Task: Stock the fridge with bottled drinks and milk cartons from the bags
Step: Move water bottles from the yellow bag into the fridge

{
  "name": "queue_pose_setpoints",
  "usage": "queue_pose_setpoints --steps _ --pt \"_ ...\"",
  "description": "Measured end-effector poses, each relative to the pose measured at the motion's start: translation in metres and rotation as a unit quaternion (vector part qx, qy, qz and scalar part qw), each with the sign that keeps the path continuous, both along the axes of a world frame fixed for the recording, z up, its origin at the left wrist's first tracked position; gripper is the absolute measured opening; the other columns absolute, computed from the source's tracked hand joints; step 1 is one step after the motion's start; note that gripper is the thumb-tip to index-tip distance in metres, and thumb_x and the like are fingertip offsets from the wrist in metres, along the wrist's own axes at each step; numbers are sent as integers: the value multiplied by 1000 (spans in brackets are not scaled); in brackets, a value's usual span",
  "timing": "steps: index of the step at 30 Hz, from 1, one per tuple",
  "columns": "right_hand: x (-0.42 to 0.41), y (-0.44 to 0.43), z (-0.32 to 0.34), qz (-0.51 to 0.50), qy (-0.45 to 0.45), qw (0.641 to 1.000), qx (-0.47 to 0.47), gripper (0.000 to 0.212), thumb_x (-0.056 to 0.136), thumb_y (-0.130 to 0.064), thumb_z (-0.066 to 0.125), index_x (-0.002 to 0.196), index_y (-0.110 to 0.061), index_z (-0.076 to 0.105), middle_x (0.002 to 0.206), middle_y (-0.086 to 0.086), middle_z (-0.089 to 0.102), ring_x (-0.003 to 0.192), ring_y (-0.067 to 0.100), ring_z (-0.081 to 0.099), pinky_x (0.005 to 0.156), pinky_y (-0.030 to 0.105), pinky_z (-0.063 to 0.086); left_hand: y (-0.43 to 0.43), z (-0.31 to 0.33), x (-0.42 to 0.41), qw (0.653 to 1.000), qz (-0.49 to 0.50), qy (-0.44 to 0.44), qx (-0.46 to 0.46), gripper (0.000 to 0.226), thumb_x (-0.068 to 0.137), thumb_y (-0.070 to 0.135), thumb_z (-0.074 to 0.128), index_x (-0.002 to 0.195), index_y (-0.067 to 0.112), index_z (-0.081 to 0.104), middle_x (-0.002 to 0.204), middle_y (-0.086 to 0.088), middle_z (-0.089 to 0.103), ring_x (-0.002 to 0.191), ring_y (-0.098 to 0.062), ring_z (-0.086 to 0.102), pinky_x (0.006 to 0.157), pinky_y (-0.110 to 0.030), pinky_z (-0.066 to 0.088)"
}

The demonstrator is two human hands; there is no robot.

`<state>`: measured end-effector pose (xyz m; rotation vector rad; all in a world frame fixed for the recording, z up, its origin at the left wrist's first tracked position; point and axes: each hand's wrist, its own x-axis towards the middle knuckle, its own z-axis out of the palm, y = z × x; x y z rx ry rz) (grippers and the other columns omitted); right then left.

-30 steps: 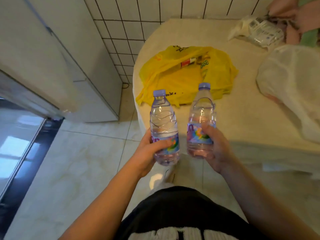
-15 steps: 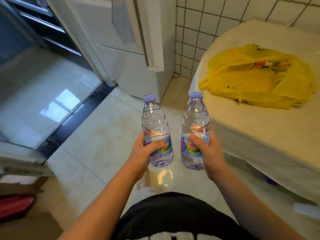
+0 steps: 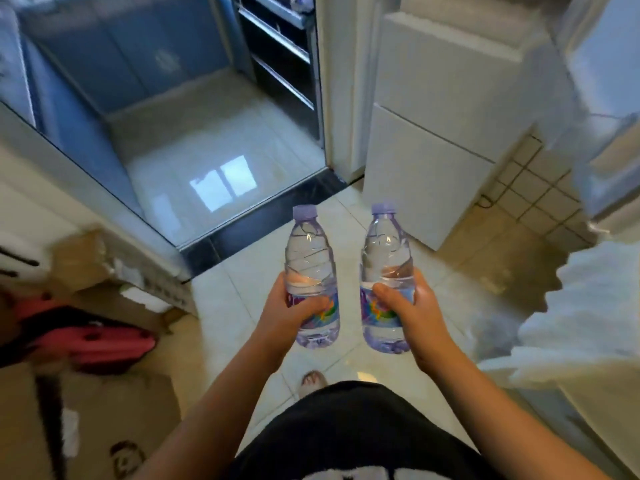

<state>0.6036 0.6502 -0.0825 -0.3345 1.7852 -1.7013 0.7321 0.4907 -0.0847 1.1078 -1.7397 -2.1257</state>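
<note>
The glossy pale tiled floor [image 3: 221,306] fills most of the view and runs up to a dark threshold strip [image 3: 263,220]. Beyond the strip, a dark shelving rack [image 3: 277,46] is cut off by the top edge. The tall white fridge [image 3: 426,161] stands at upper right with a seam across its front. The pale shapes to its right are too smeared to identify. A white textured cloth-covered table [image 3: 588,323] is blurred and cropped at the right edge. At left, brown cardboard boxes [image 3: 79,258] and a red-pink soft object [image 3: 97,341] are blurred by motion, and any print on them is unreadable. Two bottles are held upright side by side, apart, over the floor and short of the fridge. The left hand [image 3: 287,313] grips the lower half of the left clear lilac-capped water bottle [image 3: 311,265]. The right hand [image 3: 412,313] grips the right clear lilac-capped water bottle [image 3: 386,261]. Each thumb lies across the bottle's front, and the fingers curl behind it, mostly hidden. The rainbow labels carry purple lettering that is partly covered and illegible.
</note>
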Motion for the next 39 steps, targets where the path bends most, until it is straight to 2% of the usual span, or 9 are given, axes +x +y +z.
queue_pose_setpoints --steps 2,6,11,15,18,24,28,35,39 --pt "1 -46 1 18 9 1000 8 58 70 -51 72 119 -26 53 109 0 67 94 17 69 74 25 58 -46 3 6 1000 11 -3 -12 75 65 32 83 131 27 48 121 0 66 105 -20 68 87 -37 59" --pt "-6 -111 -2 37 12 999 32 40 88 -32 66 124 -23 50 115 2 65 99 18 66 77 25 57 -111 6 5 1000 29 -2 -12 72 65 32 80 130 25 50 120 -1 67 104 -21 69 90 -41 58" --pt "-38 -160 -5 31 23 998 48 45 83 -40 71 121 -24 52 111 0 66 96 17 68 74 22 57 -157 3 -30 999 34 -4 -4 88 53 45 83 132 21 51 121 -3 67 107 -26 67 92 -44 57" --pt "-83 -195 -10 9 11 999 46 49 81 -42 71 122 -22 54 111 2 68 95 18 69 83 33 59 -188 -1 -77 1000 21 0 6 66 61 32 78 121 28 52 117 0 67 103 -22 69 84 -34 59" --pt "-129 -222 -14 -2 11 999 37 52 76 -43 71 120 -21 55 108 3 70 93 18 71 82 35 59 -216 -1 -123 1000 11 6 6 62 61 29 78 117 32 53 111 5 69 96 -15 71 74 -27 58" --pt "-245 -278 2 -21 36 999 9 27 86 -22 71 110 -22 57 100 3 71 87 17 71 72 24 57 -276 12 -242 999 -13 29 -11 71 62 30 77 128 21 50 119 -5 66 103 -22 68 84 -36 59" --pt "-317 -305 25 -43 60 997 -18 40 74 -34 73 109 -22 58 100 3 72 88 18 71 72 25 56 -305 32 -323 997 -31 63 -23 73 53 33 84 119 25 56 107 2 72 95 -15 71 74 -28 58" --pt "-416 -326 57 -113 115 986 -31 62 66 -47 75 117 -18 56 104 3 70 93 17 70 75 27 58 -345 63 -449 989 -84 117 -20 73 55 31 85 122 18 59 109 -7 72 100 -27 70 85 -45 58" --pt "-467 -335 78 -168 164 971 -42 40 75 -33 72 112 -26 58 99 -9 72 92 9 70 71 17 53 -364 81 -523 978 -142 149 -27 64 59 24 85 118 22 60 105 -1 73 99 -23 71 81 -39 59"
